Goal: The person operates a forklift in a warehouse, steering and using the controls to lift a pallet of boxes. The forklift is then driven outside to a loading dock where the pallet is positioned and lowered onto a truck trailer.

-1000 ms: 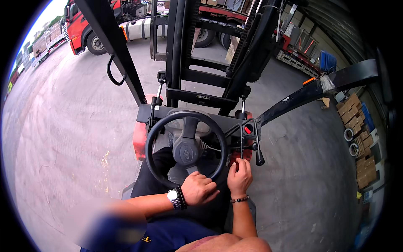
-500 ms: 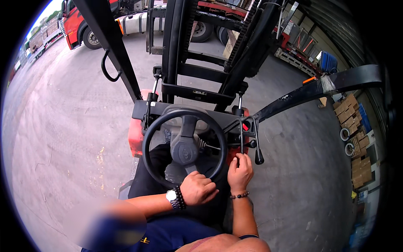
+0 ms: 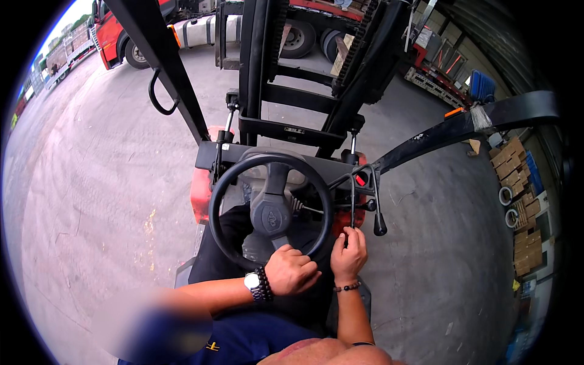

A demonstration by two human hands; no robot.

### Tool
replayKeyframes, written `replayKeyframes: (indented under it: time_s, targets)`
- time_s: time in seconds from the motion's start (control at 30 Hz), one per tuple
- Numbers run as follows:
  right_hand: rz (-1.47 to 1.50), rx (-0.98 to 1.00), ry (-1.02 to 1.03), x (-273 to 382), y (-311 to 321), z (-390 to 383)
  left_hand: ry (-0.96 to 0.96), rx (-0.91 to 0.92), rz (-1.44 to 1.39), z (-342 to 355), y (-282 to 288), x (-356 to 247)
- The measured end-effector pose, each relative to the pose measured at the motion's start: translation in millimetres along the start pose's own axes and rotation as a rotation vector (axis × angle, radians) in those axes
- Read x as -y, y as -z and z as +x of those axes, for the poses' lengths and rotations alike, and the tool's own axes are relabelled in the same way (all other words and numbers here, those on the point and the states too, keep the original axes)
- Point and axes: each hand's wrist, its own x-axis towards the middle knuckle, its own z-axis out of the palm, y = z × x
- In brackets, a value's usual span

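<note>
A black steering wheel (image 3: 218,190) with a grey hub stands in front of me. My left hand (image 3: 291,271), with a watch and dark beads at its wrist, is closed at the lower part of the rim; whether a knob lies under the palm is hidden. To the right of the wheel, my right hand (image 3: 349,254) has its fingers closed about the lower end of a thin black control lever (image 3: 352,201). Beside it a second lever (image 3: 379,224) with a black grip hangs untouched. My legs show in part through the wheel.
Ahead rises the forklift's black mast (image 3: 292,131), between a left post (image 3: 164,67) and a curved right post (image 3: 426,140). Beyond the mast stands a red truck (image 3: 112,38). Stacked cartons (image 3: 510,161) and white rings (image 3: 506,195) line the right wall. Grey concrete floor (image 3: 109,182) surrounds the forklift.
The forklift's wheel and levers sit slightly farther right in the picture, and the truck's rear wheels have shifted a little behind the mast. Both hands keep their hold.
</note>
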Motion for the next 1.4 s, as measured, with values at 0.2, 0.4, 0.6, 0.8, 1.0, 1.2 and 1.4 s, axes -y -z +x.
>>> replayKeyframes:
  time_s: [0.2,0.4,0.6,0.8,1.0,1.2,1.4]
  targets:
    - [0.003,-0.010,0.005,17.3,-1.1,5.6,-0.005,0.013,0.008,0.7,22.9,0.9]
    - [0.000,0.019,-0.021,24.0,-24.6,11.5,0.019,0.046,-0.006,-7.0,24.5,25.4]
    - [-0.004,0.021,-0.022,-4.4,-65.6,83.7,0.008,0.028,0.002,49.0,18.1,86.1]
    - [-0.001,0.042,-0.023,-35.3,-89.1,157.9,0.007,0.057,-0.036,80.8,50.4,155.3]
    - [0.023,0.037,-0.060,-37.2,-102.8,162.4,0.219,-0.113,0.134,70.0,114.3,226.4]
    - [0.030,0.033,-0.053,-38.0,-97.2,164.9,0.382,-0.303,0.197,197.1,128.5,280.3]
    - [-0.013,0.042,-0.038,12.1,-104.3,179.3,0.016,-0.081,-0.002,289.8,66.2,244.4]
